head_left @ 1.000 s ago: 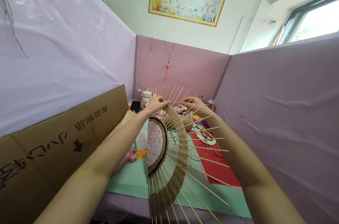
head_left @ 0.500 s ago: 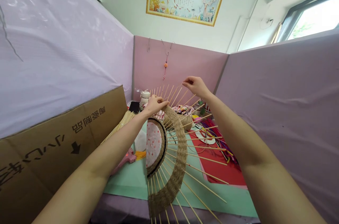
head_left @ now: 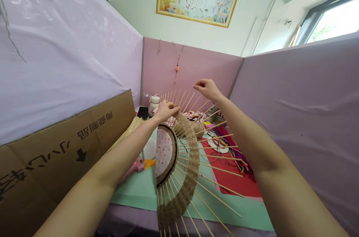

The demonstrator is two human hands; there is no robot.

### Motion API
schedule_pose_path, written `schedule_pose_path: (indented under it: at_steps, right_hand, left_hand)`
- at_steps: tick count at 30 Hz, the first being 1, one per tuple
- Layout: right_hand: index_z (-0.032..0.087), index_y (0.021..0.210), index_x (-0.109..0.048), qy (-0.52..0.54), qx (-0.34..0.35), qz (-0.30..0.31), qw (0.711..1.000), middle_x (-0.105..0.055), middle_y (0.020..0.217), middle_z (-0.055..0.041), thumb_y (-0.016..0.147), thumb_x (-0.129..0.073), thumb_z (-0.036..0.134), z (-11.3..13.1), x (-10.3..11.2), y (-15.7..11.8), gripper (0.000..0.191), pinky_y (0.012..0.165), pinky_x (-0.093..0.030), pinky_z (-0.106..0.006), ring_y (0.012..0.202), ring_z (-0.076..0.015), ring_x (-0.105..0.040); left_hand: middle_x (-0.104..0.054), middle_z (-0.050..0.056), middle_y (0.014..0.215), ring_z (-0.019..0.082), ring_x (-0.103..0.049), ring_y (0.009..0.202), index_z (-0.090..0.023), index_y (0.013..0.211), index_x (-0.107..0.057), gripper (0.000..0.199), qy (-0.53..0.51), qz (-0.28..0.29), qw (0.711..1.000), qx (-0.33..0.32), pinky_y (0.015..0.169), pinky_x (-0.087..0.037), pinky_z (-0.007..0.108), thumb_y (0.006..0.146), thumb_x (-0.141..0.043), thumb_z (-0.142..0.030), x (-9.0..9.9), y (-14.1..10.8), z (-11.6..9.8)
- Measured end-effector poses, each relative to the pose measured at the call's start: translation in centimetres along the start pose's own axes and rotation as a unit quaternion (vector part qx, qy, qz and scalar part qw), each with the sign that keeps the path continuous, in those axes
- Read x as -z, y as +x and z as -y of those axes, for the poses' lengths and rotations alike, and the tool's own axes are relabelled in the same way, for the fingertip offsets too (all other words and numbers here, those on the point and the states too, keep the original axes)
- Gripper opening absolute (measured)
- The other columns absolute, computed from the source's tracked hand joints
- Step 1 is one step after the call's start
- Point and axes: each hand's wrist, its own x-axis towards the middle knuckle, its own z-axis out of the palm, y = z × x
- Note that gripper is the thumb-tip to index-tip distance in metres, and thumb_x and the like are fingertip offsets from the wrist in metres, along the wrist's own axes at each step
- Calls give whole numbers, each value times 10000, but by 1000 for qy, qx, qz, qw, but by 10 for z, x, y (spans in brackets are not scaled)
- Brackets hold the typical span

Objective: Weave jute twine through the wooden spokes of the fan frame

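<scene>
1. While the left hand (head_left: 167, 110) grips the woven piece (head_left: 193, 154) at its upper end, the right hand (head_left: 207, 89) pinches, seemingly, a thin strand.
2. The piece stands tilted over the green mat (head_left: 134, 192).
3. It looks light; its sticks (head_left: 218, 199) seem stiff but snappable, making the dense band safer to hold.

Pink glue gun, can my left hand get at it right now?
Probably not without letting go: the left hand is pinching the woven band. Otherwise the pink glue gun looks near, partly hidden behind the left forearm.
</scene>
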Motion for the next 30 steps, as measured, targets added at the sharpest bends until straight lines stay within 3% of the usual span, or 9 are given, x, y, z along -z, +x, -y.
schedule_pose_path:
  at_steps: [6, 11, 17, 23, 26, 30]
  right_hand:
    - [141, 758, -684, 55, 12, 29, 998, -628, 690, -24, 711, -650, 431, 5, 6, -15, 296, 628, -389, -276, 630, -122, -476]
    - [146, 745, -671, 60, 19, -8, 998, -623, 693, -29, 711, -643, 430, 8, 7, -16, 287, 636, -381, -279, 644, -129, -471]
    - [148, 727, -669, 71, 1, 0, 997, -598, 669, -13, 690, -662, 423, 5, 11, -21, 277, 624, -366, -280, 623, -120, -456]
    - [164, 706, -690, 195, -153, 15, 969, -615, 630, -9, 624, -722, 432, -14, -20, -83, 283, 568, -376, -274, 562, -120, -468]
    - [164, 794, -745, 270, -173, 87, 943, -709, 809, -62, 654, -705, 426, -8, -46, -128, 300, 638, -444, -293, 694, -168, -587]
    - [157, 742, -747, 274, -179, 133, 936, -681, 699, -33, 677, -660, 365, 13, -66, -168, 235, 625, -439, -289, 654, -164, -562]
  left_hand:
    - [-435, 17, 758, 199, -495, 851, -187, 545, -535, 340, 3, 1, 1000, -7, 874, -421, 340, 794, -585, -413, 2, 1, 1]
    - [-444, 26, 773, 214, -495, 875, -190, 547, -548, 325, 2, -2, 1000, -10, 880, -421, 356, 776, -605, -413, -3, 3, -2]
    - [-453, 22, 749, 210, -495, 888, -188, 545, -551, 320, -4, -4, 1000, -12, 887, -413, 350, 782, -589, -400, -2, 2, 0]
    - [-452, 21, 770, 198, -494, 842, -180, 558, -543, 336, -21, -14, 1000, -2, 873, -418, 357, 777, -591, -430, 6, -3, 6]
    - [-491, 35, 836, 205, -508, 862, -173, 605, -576, 299, -38, -11, 999, 2, 880, -427, 369, 762, -602, -426, 5, -5, 11]
    - [-592, 52, 951, 214, -547, 960, -175, 791, -663, 205, -80, 27, 996, -28, 917, -439, 348, 798, -524, -325, 1, -7, 15]
